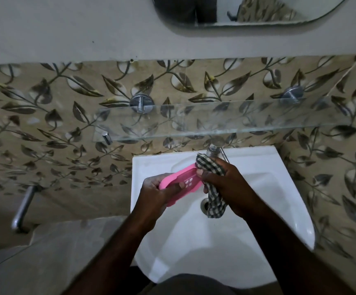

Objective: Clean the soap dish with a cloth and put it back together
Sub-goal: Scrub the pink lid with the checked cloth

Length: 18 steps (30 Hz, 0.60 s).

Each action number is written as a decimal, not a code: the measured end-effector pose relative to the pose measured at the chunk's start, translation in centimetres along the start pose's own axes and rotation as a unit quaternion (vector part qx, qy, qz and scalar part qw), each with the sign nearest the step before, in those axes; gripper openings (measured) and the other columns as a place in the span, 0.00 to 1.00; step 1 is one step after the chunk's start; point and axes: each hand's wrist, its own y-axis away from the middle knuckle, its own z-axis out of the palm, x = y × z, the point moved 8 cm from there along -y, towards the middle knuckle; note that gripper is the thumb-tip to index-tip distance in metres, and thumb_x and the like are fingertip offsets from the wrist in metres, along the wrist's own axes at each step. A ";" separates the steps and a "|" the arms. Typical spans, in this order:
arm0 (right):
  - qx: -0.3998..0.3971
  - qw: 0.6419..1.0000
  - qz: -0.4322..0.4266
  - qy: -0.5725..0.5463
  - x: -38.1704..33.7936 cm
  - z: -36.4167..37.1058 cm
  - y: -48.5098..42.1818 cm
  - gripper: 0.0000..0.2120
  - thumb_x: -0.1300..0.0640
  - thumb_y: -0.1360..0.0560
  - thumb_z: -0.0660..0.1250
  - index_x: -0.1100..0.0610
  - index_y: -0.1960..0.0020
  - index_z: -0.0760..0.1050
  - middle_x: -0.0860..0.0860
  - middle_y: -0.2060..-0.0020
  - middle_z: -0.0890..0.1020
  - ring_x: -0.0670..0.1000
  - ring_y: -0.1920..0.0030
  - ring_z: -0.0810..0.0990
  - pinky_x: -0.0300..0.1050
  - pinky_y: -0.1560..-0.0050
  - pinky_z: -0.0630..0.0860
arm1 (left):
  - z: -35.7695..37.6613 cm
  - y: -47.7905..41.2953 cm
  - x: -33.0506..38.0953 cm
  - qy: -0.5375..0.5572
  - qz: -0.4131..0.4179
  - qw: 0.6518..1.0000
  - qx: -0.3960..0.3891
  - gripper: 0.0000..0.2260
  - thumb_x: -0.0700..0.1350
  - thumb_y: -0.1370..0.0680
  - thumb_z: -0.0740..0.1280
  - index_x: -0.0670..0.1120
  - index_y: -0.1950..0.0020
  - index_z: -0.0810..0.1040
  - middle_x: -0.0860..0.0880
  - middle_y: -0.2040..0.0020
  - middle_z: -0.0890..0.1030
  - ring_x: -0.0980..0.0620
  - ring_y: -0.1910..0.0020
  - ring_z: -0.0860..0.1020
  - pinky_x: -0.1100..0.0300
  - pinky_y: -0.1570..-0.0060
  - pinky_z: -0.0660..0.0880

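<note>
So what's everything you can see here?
pink plastic soap dish: 1, pink, held over the sink
checked cloth: 1, black and white, against the dish's right end
white ceramic sink: 1, white, below the shelf
round drain hole: 1, dark, sink bottom
metal tap: 1, silver, back of sink
clear glass shelf: 1, clear, above the sink
round metal shelf mounts: 2, silver, on the tiles
leaf-patterned wall tiles: many, beige and grey, behind the sink
rounded mirror: 1, reflective, top edge of view
metal bar: 1, silver, low left
left hand: 1, grips the dish's left end
right hand: 1, holds the cloth
</note>
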 end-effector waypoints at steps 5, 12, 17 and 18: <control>0.154 0.985 -0.005 0.083 -0.2 -2.6 0.0 0.20 0.58 0.31 0.76 0.50 0.41 0.75 0.52 0.49 0.83 0.51 0.53 0.83 0.50 0.49 0.80 | -0.1 -0.6 1.1 -0.224 0.114 0.968 -0.004 0.06 0.42 0.27 0.74 0.49 0.51 0.86 0.65 0.70 0.79 0.64 0.72 0.73 0.70 0.69 0.66; -0.004 0.897 -0.242 0.369 -5.1 6.5 3.0 0.19 0.61 0.29 0.67 0.54 0.38 0.77 0.48 0.43 0.80 0.43 0.43 0.77 0.32 0.44 0.71 | 0.0 -2.2 1.3 -0.247 0.154 0.957 -0.009 0.18 0.37 0.27 0.69 0.59 0.70 0.78 0.61 0.73 0.78 0.64 0.74 0.72 0.67 0.71 0.68; -0.002 0.879 -0.228 0.420 -3.3 5.8 1.7 0.26 0.51 0.32 0.60 0.41 0.34 0.73 0.43 0.32 0.74 0.42 0.33 0.72 0.39 0.35 0.70 | -0.3 -2.3 2.1 -0.221 0.176 0.959 0.006 0.07 0.40 0.27 0.69 0.47 0.65 0.79 0.53 0.71 0.80 0.60 0.70 0.74 0.59 0.70 0.71; 0.025 0.890 -0.226 0.396 -3.5 5.4 1.4 0.26 0.52 0.32 0.61 0.41 0.35 0.73 0.42 0.34 0.76 0.41 0.33 0.72 0.39 0.34 0.69 | -0.5 -2.4 2.0 -0.225 0.175 0.958 0.016 0.07 0.40 0.27 0.70 0.46 0.65 0.79 0.54 0.72 0.78 0.59 0.71 0.72 0.60 0.70 0.70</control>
